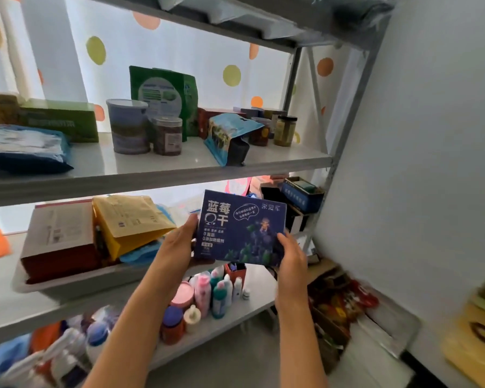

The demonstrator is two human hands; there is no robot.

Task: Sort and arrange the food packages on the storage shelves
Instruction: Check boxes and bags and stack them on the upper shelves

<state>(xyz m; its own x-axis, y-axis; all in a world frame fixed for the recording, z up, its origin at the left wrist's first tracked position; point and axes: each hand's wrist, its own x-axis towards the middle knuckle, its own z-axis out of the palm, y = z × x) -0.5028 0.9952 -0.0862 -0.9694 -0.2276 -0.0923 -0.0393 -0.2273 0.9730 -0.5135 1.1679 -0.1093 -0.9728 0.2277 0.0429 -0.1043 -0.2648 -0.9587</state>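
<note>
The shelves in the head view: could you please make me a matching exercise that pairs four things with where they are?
Things:
1. blue box
2. green pouch
3. yellow bag
4. pink bottle

Places:
A. in the white tray
B. on the lower shelf
C. held in both hands: left hand, right hand
D. standing at the back of the upper shelf

Pairs: 1-C, 2-D, 3-A, 4-B

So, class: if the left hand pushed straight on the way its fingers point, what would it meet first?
Probably the yellow pouch leaning in the tray; the left hand, gripping the blue box, points up that way, though depth is unclear.
</note>
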